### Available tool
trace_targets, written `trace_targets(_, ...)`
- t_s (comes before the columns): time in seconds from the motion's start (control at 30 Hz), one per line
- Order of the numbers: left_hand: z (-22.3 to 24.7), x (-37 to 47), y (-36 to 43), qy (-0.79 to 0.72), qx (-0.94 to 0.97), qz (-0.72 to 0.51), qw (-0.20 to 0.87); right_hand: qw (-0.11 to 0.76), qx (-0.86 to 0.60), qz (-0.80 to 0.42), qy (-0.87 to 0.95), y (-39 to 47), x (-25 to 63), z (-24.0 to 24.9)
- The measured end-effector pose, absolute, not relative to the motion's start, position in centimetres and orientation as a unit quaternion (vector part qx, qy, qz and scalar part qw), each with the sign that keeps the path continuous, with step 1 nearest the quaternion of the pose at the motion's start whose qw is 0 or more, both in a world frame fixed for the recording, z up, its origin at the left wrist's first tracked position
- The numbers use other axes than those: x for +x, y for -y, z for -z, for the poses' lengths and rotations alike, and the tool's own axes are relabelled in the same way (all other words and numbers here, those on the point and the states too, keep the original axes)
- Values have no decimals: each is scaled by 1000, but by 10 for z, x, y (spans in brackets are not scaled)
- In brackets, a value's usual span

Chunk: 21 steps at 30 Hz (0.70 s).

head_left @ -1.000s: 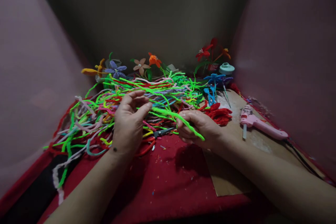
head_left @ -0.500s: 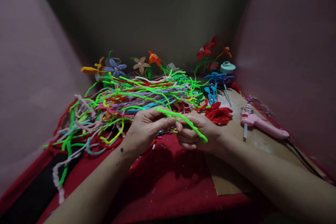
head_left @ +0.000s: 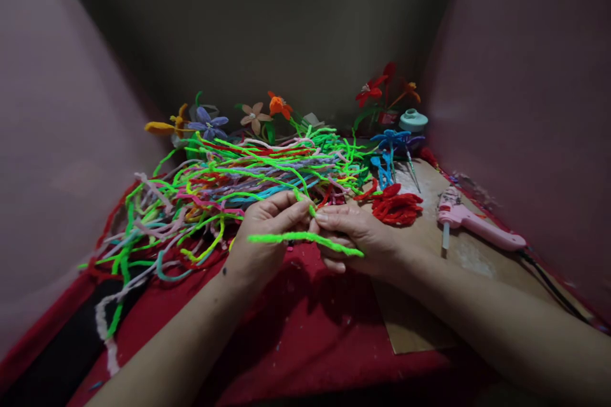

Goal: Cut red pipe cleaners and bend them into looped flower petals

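Observation:
Bright green pipe cleaner [head_left: 305,237] shows between my two hands over the red cloth. One stretch of it runs across below the fingers, and a short part pokes up between the fingertips; whether these are one piece is hidden. My left hand [head_left: 267,229] pinches the green with thumb and forefinger. Touching it from the other side, my right hand [head_left: 348,232] is closed on the green too, its thumb pressed near the left fingertips. Just behind the hands lies a heap of many-coloured pipe cleaners [head_left: 267,165].
A pink glue gun [head_left: 482,226] lies on a brown board [head_left: 420,324] at right, beside red pipe-cleaner petals [head_left: 396,206]. Blue flowers [head_left: 391,140] and a pale teal-lidded container [head_left: 413,121] stand behind. More flowers, such as an orange one [head_left: 279,105], line the back.
The long green stretch has shifted down and left, now lying across below the fingers. A green part now stands up between the fingertips, which have drawn closer together.

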<state>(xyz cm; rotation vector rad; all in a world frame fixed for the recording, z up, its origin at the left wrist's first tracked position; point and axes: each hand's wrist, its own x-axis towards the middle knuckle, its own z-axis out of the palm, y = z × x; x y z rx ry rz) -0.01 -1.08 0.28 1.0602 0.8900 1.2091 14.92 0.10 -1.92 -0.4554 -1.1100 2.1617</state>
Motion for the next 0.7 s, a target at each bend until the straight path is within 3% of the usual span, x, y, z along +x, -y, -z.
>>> trace_targets(0.23, -12, 1, 9, -395, 423, -600, 552, 374, -224, -775, 457, 3, 145, 19)
trace_targets(0.43, -12, 4, 10, -390, 416, -627, 531, 462, -245, -733, 436, 1, 145, 13)
trace_targets(0.7, -15, 1, 9, -394, 417, -632, 521, 391, -212, -785, 431, 9, 143, 15)
